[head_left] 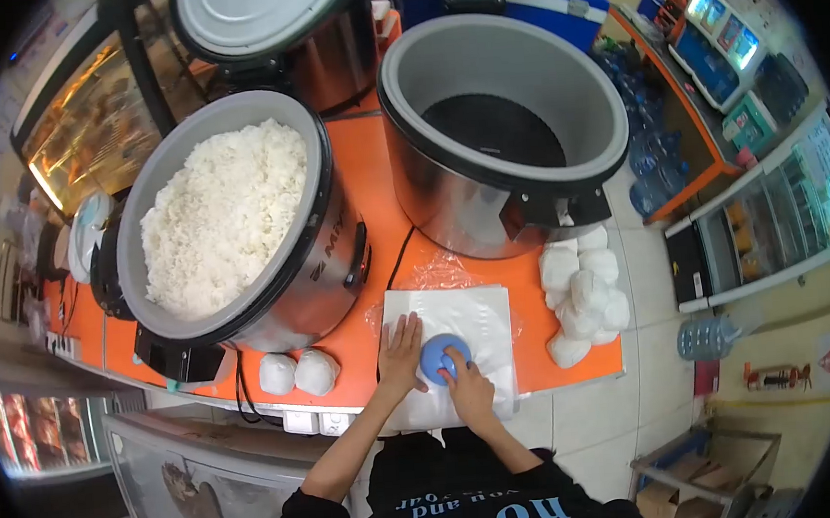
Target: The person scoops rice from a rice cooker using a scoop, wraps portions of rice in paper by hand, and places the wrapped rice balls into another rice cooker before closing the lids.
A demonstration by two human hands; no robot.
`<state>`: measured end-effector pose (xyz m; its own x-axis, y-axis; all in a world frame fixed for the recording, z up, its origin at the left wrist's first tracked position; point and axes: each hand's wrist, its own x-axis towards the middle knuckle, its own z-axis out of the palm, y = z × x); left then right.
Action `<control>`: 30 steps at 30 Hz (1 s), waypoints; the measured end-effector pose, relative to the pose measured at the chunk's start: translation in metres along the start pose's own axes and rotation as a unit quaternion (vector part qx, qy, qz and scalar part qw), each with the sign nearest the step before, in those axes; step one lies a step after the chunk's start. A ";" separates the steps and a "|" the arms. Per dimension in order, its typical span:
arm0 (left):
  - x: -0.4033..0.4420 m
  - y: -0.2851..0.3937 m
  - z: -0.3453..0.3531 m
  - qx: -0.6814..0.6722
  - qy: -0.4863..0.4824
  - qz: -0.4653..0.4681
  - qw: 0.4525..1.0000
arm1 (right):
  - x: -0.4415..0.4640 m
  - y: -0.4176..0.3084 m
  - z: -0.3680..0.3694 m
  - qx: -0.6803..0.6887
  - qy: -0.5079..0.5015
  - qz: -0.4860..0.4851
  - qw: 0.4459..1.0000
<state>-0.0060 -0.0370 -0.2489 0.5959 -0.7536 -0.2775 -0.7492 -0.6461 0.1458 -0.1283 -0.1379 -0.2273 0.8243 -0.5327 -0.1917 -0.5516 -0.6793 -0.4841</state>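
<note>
Orange table (534, 356), big rice cooker (307, 300) loaded with white rice (229, 214). Left hand (403, 356) spread flat on white sheets (476, 310), right hand (469, 390) holding blue bowl (432, 356).

Orange table (363, 162) on my feed. Left side: cooker (316, 283), standing right on it. Right side, further back: pot (450, 213). Front middle: paper (447, 305), flat, near end reaching past the front edge. Clear plastic (440, 272) behind it, crumpled. I get a black cable (400, 256) running between cooker and pot. Two white bundles (278, 373) side by side at the front, left of the paper; bigger bundle pile (589, 290) along the right edge.
</note>
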 end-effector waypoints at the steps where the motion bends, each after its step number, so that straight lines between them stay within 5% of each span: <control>1: -0.005 0.004 0.000 0.007 0.013 -0.023 1.000 | 0.003 0.005 -0.013 0.118 -0.028 -0.048 0.991; 6: -0.085 0.044 -0.006 -0.171 0.126 -0.062 0.975 | 0.055 0.048 -0.071 0.310 0.141 -0.033 0.940; 9: -0.112 0.055 0.013 -0.167 0.085 0.050 0.981 | 0.064 0.079 -0.071 0.148 0.135 -0.082 0.976; 12: -0.113 0.051 0.034 -0.176 0.103 0.065 0.977 | -0.010 0.075 -0.073 -0.010 0.013 -0.182 0.983; 15: -0.111 0.052 0.024 -0.284 0.064 0.040 0.956 | -0.037 0.105 -0.056 0.005 -0.119 -0.374 0.920; 19: -0.097 0.050 -0.015 -0.355 -0.070 0.002 0.932 | -0.021 0.135 -0.048 -0.016 -0.138 -0.334 0.932; 22: -0.090 0.068 -0.008 -0.307 0.040 0.074 0.948 | -0.012 0.124 -0.059 -0.088 -0.200 -0.345 0.913; 30: -0.087 0.070 0.032 -0.401 0.039 0.068 0.913 | -0.005 0.102 -0.069 -0.094 -0.222 -0.310 0.920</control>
<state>-0.1196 -0.0128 -0.2447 0.5548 -0.8198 -0.1416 -0.3832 -0.4029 0.8312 -0.1979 -0.2390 -0.2173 0.9360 0.2164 -0.2778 0.0643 -0.8807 -0.4693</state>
